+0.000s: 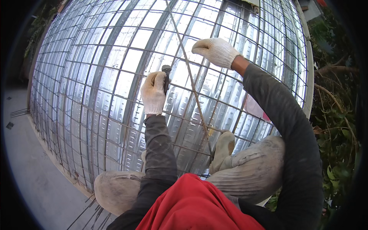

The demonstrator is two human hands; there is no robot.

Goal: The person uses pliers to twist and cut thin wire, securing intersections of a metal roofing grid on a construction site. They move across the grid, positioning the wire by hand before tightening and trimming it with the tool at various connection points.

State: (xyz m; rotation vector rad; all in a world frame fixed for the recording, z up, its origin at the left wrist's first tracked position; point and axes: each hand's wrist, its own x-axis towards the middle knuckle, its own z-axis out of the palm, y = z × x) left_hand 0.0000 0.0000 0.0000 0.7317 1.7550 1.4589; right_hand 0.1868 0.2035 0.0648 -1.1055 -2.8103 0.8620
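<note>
While my white-knit-gloved left hand [153,92] grips a dark, blunt-headed tool [166,78] over the brown steel-bar grid [145,50], my white-gloved right hand [216,51] hovers narrow; whether it holds anything, I cannot tell. I'd judge grid work underway, next needing a steady tool.

A slanting rod [195,92] crosses the gap between the left hand [153,92] and right hand [216,53], with open air above the steel grid [82,99].

You've got shiny ribbed metal decking [134,59] below you, dark rebar grid [230,105] laid across it. Diagonal rod [196,94] crosses over the grid; your right boot [222,147] rests beside the rod.
</note>
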